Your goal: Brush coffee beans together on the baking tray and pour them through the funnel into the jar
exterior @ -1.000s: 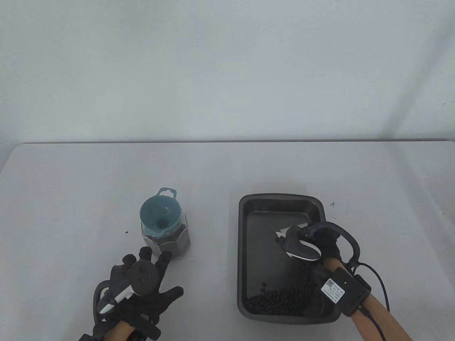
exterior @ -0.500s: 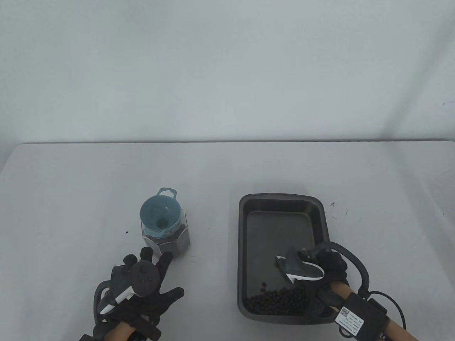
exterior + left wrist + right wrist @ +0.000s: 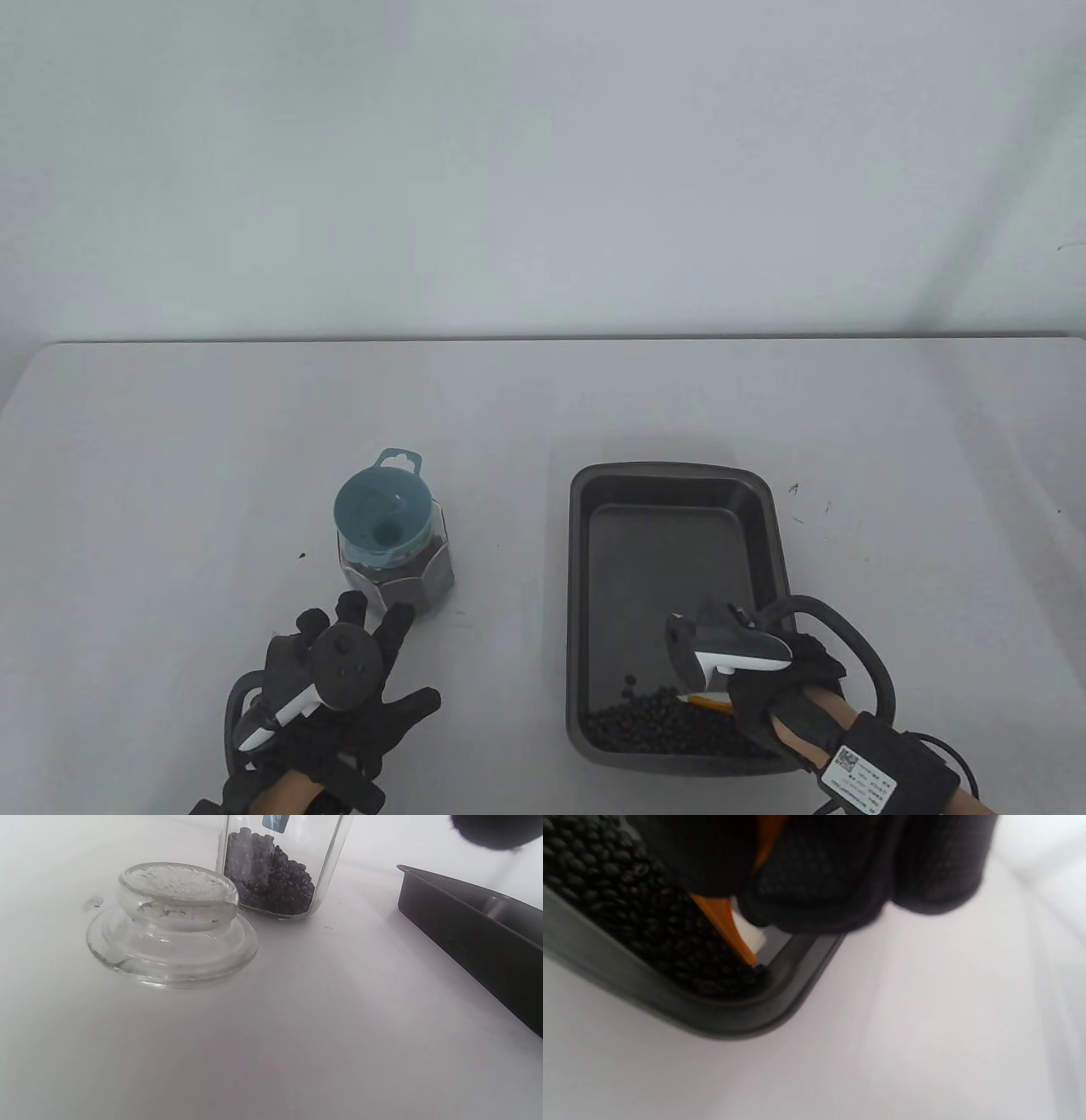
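The dark baking tray (image 3: 670, 469) lies right of centre, with coffee beans (image 3: 670, 726) heaped against its near wall. My right hand (image 3: 747, 689) hovers over the tray's near right corner and grips an orange-handled brush (image 3: 708, 700). In the right wrist view the brush (image 3: 725, 921) reaches down into the beans (image 3: 606, 882) beside the tray corner (image 3: 721, 1018). A glass jar (image 3: 416, 577) partly filled with beans carries a blue funnel (image 3: 377, 518) in its mouth. My left hand (image 3: 373, 632) lies flat with fingers spread just in front of the jar, holding nothing.
A glass lid (image 3: 174, 925) rests on the table close to the jar (image 3: 275, 870), seen only in the left wrist view. The tray's side wall (image 3: 475, 925) stands to the right of it. A few loose specks lie on the white table (image 3: 254, 424).
My right hand with the brush has drawn back from the tray's middle to its near right corner, and the beans are packed closer to the near wall. The left hand has stayed put.
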### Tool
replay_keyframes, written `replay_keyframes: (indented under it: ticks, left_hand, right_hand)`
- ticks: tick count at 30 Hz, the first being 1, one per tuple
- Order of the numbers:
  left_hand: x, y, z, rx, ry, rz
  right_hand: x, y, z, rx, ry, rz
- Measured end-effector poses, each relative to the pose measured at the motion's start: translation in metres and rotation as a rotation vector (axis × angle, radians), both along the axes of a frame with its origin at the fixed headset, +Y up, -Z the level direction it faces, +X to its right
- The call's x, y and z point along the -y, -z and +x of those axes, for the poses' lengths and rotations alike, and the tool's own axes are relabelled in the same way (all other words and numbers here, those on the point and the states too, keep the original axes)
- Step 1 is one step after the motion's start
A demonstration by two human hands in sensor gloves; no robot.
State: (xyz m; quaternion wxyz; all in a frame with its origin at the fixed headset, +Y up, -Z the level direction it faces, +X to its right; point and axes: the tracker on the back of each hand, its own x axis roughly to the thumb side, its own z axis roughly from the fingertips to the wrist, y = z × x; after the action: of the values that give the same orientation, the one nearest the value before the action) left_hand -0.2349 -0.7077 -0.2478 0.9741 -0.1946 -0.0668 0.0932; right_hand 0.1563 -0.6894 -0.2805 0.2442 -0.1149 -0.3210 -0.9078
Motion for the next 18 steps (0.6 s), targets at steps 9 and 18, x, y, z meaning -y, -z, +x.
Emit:
replay_keyframes:
  ticks: [9, 18]
  left_hand:
    - [0.001, 0.0, 0.0, -0.003, 0.0, -0.013]
    - [0.0, 0.0, 0.0, -0.002, 0.003, -0.024]
  right_hand:
    - [0.002, 0.0, -0.001, 0.04, 0.059, -0.061]
    - [-0.045, 0.014, 0.025, 0.117, 0.2, 0.107]
